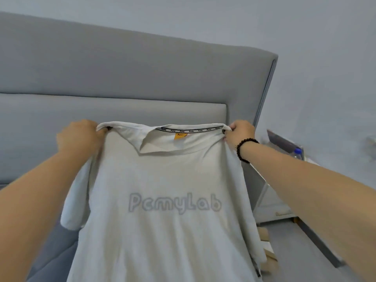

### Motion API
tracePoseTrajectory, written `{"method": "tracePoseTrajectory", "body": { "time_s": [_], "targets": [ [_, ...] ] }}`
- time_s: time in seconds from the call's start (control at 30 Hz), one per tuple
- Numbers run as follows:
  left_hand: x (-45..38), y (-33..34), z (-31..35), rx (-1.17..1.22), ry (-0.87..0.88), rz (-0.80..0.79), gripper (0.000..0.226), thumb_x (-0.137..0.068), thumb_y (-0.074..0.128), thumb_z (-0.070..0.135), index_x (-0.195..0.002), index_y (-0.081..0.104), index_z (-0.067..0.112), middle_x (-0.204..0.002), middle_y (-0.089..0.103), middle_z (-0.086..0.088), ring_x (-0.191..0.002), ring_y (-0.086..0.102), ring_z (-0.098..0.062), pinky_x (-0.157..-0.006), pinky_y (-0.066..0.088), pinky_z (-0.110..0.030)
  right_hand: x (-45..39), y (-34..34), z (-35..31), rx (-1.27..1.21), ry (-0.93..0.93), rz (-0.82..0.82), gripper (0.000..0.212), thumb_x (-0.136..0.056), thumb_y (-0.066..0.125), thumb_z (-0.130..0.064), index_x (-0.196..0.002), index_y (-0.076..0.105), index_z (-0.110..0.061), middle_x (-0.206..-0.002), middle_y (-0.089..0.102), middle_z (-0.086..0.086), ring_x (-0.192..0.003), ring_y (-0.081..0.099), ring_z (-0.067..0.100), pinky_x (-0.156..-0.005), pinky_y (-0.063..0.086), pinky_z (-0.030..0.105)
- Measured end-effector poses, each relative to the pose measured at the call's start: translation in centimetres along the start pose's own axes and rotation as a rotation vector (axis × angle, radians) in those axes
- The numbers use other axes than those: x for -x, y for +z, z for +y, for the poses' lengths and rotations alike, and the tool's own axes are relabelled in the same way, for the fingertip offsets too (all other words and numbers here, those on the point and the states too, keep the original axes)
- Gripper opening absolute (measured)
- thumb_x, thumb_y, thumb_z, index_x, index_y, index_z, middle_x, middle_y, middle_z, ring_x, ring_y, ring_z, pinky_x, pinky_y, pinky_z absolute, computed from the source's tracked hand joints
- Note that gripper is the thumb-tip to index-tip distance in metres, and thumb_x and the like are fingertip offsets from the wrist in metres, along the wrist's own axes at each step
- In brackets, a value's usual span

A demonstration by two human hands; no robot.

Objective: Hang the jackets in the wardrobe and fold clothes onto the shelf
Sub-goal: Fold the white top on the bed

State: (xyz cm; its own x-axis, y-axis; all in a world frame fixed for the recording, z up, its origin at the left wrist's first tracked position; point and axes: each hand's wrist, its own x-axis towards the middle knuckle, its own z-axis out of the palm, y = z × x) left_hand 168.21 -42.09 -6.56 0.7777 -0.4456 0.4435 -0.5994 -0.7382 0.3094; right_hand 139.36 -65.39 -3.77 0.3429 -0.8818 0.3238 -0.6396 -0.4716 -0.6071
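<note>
Forearms, both bare, reach forward from the person's body toward the bed. Between them hangs a pale grey-white cotton T-shirt (162, 210), printed across the chest with outlined grey lettering "PcmyLab" (175, 202). Shirt is held up spread, front toward the person, hem running out of view below.

Left hand (81, 137): fingers curled round the left shoulder seam of the shirt, gripping it. Short sleeve droops below that hand. Right hand (241, 134): fingers pinching the right shoulder seam at the same height. A black beaded bracelet (246, 150) sits on the right wrist. Hands well apart, so the neckline is stretched between them.

Collar: black-and-white woven tape along the inner neck band, with a small yellow-orange label (180, 136) below it at the centre.

Shirt blocks most of the bed surface; only a strip of blue-grey bedding (50, 251) shows at lower left.

Behind the shirt: a grey upholstered headboard (122, 74), with a lighter padded panel in front of the taller back panel.

Right of the headboard: a pale bedside unit (272, 202), partly hidden by the right forearm. Beside it, a clear plastic bottle with a blue cap (297, 152); other items there too blurred to identify.

Farthest: plain pale grey wall (305, 37).
</note>
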Motion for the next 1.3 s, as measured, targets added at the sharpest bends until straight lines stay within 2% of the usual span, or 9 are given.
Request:
{"method": "tracePoseTrajectory", "body": {
  "time_s": [0.07, 0.2, 0.33, 0.5, 0.67, 0.83, 1.0, 1.17, 1.3],
  "targets": [
    [-0.2, 3.9, 0.6, 0.160, -0.101, 0.097, 0.036, -0.099, 0.047, 0.033, -0.117, 0.058, 0.004, -0.112, 0.059, -0.024, -0.102, 0.056, -0.043, -0.080, 0.044, -0.046, -1.7, 3.8, 0.5, -0.098, -0.011, -0.057, 0.015, -0.091, 0.056, -0.011, -0.100, 0.066, -0.005, -0.115, 0.064, 0.015, -0.110, 0.057, 0.030, -0.083, 0.044, 0.026],
    [7.8, 14.1, 2.9, 0.387, -0.201, -0.031, 0.063, -0.096, 0.053, 0.024, -0.148, 0.025, 0.002, -0.154, 0.027, -0.020, -0.143, 0.024, -0.036, -0.115, 0.023, -0.051, 1.4, 12.9, 5.1, -0.103, -0.160, -0.380, 0.066, -0.091, 0.054, -0.006, -0.150, 0.026, -0.015, -0.160, 0.013, 0.004, -0.147, 0.012, 0.016, -0.109, 0.015, 0.017],
    [18.3, 21.7, 3.7, 0.228, -0.041, -0.341, 0.066, -0.101, 0.031, 0.043, -0.155, 0.010, 0.012, -0.163, 0.006, -0.011, -0.150, 0.003, -0.027, -0.119, 0.014, -0.050, 9.6, 20.1, 10.8, 0.003, -0.255, -0.573, 0.059, -0.100, 0.039, -0.025, -0.153, 0.012, -0.024, -0.161, -0.006, -0.004, -0.148, -0.006, 0.012, -0.118, -0.002, 0.029],
    [18.2, 25.6, 2.5, 0.094, -0.037, -0.433, 0.070, -0.097, 0.014, 0.055, -0.155, 0.004, 0.016, -0.163, 0.002, -0.008, -0.150, -0.004, -0.024, -0.120, 0.007, -0.050, 11.7, 26.1, 14.8, 0.246, -0.317, -0.534, 0.062, -0.093, 0.006, -0.053, -0.150, -0.012, -0.034, -0.155, -0.026, -0.008, -0.144, -0.020, 0.010, -0.117, -0.011, 0.043],
    [18.6, 27.3, 3.1, -0.009, -0.008, -0.425, 0.087, -0.084, -0.006, 0.058, -0.152, 0.017, 0.009, -0.162, 0.012, -0.012, -0.150, 0.003, -0.027, -0.119, 0.011, -0.049, 11.9, 28.8, 16.1, 0.311, -0.322, -0.504, 0.065, -0.086, -0.008, -0.053, -0.145, -0.022, -0.031, -0.155, -0.028, -0.005, -0.143, -0.025, 0.010, -0.115, -0.015, 0.045],
    [18.7, 26.2, 3.4, 0.096, -0.030, -0.385, 0.080, -0.091, 0.006, 0.055, -0.151, 0.024, 0.006, -0.159, 0.025, -0.012, -0.148, 0.016, -0.028, -0.119, 0.017, -0.048, 12.4, 27.0, 15.1, 0.318, -0.247, -0.618, 0.059, -0.099, 0.007, -0.047, -0.150, -0.018, -0.028, -0.156, -0.027, -0.003, -0.145, -0.022, 0.015, -0.117, -0.011, 0.047],
    [21.1, 23.6, 3.4, 0.248, 0.008, -0.308, 0.054, -0.103, 0.031, 0.025, -0.153, 0.022, 0.009, -0.160, 0.022, -0.012, -0.149, 0.017, -0.024, -0.121, 0.016, -0.038, 19.2, 22.2, 15.3, 0.269, -0.177, -0.723, 0.063, -0.098, 0.008, -0.050, -0.152, -0.011, -0.023, -0.159, -0.018, 0.002, -0.147, -0.013, 0.020, -0.119, -0.007, 0.043],
    [28.3, 20.2, 2.8, 0.209, 0.014, -0.294, 0.054, -0.102, 0.023, 0.028, -0.154, 0.020, 0.014, -0.161, 0.017, -0.011, -0.150, 0.010, -0.023, -0.122, 0.007, -0.040, 27.5, 17.2, 17.6, 0.409, -0.237, -0.740, 0.087, -0.076, -0.025, -0.067, -0.150, -0.017, -0.023, -0.157, -0.025, 0.004, -0.146, -0.019, 0.025, -0.119, -0.007, 0.043],
    [35.5, 18.2, 5.6, 0.195, -0.029, -0.382, 0.063, -0.099, 0.018, 0.040, -0.156, 0.003, 0.017, -0.163, -0.007, -0.011, -0.150, -0.010, -0.024, -0.119, -0.009, -0.041, 31.2, 14.3, 19.0, 0.445, -0.257, -0.767, 0.079, -0.083, -0.009, -0.064, -0.151, -0.016, -0.023, -0.157, -0.025, 0.004, -0.146, -0.018, 0.027, -0.118, -0.006, 0.042]
  ]
}}
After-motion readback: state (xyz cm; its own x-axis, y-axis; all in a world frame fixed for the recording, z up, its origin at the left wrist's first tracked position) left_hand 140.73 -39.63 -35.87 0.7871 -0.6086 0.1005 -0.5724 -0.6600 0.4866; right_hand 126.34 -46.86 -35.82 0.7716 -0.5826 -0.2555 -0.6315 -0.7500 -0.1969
